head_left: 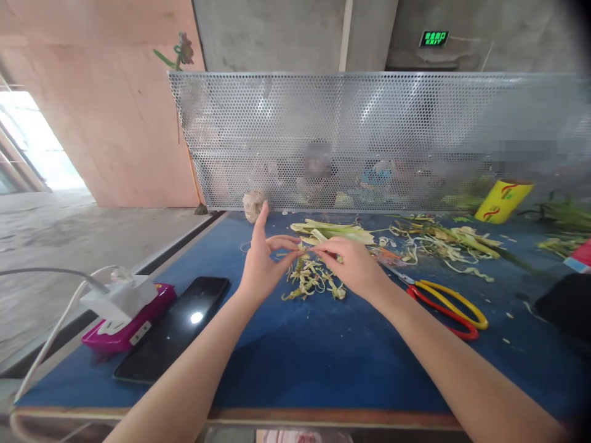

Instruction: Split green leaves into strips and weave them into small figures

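Observation:
Over the middle of the blue-topped table, my left hand [265,258] and my right hand [348,261] meet almost fingertip to fingertip. Each pinches with thumb and forefinger, and a thin, small bit between them is too fine to name. One finger of my left hand points upward. Beneath my hands lies a heap of curled, yellowish plant scraps [314,283]. Pale green leaf stalks [339,231] rest just behind them. Scissors [446,301] with one red and one yellow handle lie beside my right forearm, their blades pointing toward the scraps.
At left, a black phone [180,326] lies beside a magenta power strip [115,335] holding a white charger [122,298]. A ball of twine [253,205] stands by the perforated metal screen [277,135]. Further right are more plant scraps [452,243] and a yellow roll [503,201].

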Available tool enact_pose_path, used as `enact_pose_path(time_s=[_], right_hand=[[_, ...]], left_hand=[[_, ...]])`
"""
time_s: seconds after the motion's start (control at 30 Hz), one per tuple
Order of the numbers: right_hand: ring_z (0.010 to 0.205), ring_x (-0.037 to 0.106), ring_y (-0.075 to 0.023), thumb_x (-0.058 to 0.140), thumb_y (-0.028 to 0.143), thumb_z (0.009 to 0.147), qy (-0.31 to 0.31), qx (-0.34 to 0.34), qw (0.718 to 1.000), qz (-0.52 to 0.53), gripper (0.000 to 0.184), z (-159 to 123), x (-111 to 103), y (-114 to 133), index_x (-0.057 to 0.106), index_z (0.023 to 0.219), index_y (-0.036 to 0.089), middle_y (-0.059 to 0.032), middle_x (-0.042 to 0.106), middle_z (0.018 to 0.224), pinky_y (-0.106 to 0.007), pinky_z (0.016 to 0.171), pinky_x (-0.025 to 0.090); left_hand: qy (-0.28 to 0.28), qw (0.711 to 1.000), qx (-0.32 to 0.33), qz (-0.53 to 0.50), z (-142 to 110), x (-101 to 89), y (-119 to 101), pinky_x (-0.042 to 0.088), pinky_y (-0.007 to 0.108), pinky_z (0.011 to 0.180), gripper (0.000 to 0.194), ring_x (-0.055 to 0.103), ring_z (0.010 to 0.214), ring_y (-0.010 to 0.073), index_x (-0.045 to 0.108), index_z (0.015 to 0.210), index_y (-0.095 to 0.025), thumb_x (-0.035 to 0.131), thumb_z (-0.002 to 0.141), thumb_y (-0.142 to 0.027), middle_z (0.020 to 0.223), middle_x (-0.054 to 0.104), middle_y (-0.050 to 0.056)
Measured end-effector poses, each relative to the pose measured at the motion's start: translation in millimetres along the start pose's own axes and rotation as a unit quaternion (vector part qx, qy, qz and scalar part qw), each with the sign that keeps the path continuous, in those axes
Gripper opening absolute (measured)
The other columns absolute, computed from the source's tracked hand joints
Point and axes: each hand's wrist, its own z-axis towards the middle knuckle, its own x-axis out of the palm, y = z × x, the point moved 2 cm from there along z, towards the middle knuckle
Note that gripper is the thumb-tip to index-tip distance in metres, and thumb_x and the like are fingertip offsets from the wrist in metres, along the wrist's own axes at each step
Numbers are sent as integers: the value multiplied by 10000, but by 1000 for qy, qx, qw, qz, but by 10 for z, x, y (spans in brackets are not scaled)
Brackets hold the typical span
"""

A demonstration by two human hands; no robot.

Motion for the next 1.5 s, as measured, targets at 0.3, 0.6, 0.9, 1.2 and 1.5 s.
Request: enact_pose_path(time_s=[0.3, 0.6, 0.9, 1.2, 1.5], right_hand=[[788, 621, -159, 512, 197, 825, -6, -2, 999, 37, 198, -58, -7, 11, 689, 909, 220, -35, 686, 872, -307, 733, 477], [768, 613, -161, 502, 188, 827, -25, -29, 999, 33, 200, -61, 20, 66, 695, 876, 193, -55, 677, 872, -295, 673, 478], [705, 592, -132, 496, 164, 805, -31, -22, 999, 35, 186, -89, 44, 81, 681, 803, 180, -43, 667, 840, -246, 607, 449], [733, 585, -145, 488, 161, 806, -19, -23, 999, -20, 183, -87, 15, 135, 667, 811, 197, -25, 666, 828, -292, 697, 417], [713, 573, -146, 478, 138, 796, -34, -8, 999, -16, 182, -105, 32, 172, 653, 804, 189, -17, 654, 769, -290, 690, 411]], left_hand=[[-34, 999, 14, -5, 9, -13, -57, 464, 372, 817, 1018, 637, 726, 191, -12, 1406, -198, 689, 669, -179, 670, 662, -2], [-1, 1000, -4, 20, -14, 6, -14, 501, 332, 707, 1006, 637, 755, 199, -39, 1404, -214, 675, 696, -231, 713, 674, 12], [9, 1000, -18, -18, -6, 33, 48, 489, 359, 790, 993, 642, 750, 184, 1, 1403, -205, 686, 685, -227, 712, 670, 2], [7, 1000, -28, -10, -21, 31, 4, 445, 342, 718, 964, 627, 743, 200, 56, 1407, -225, 690, 682, -263, 714, 680, 18], [24, 984, -117, -135, 2, 56, 95, 468, 322, 712, 1006, 623, 714, 177, 64, 1397, -153, 718, 633, -205, 675, 664, 3]])
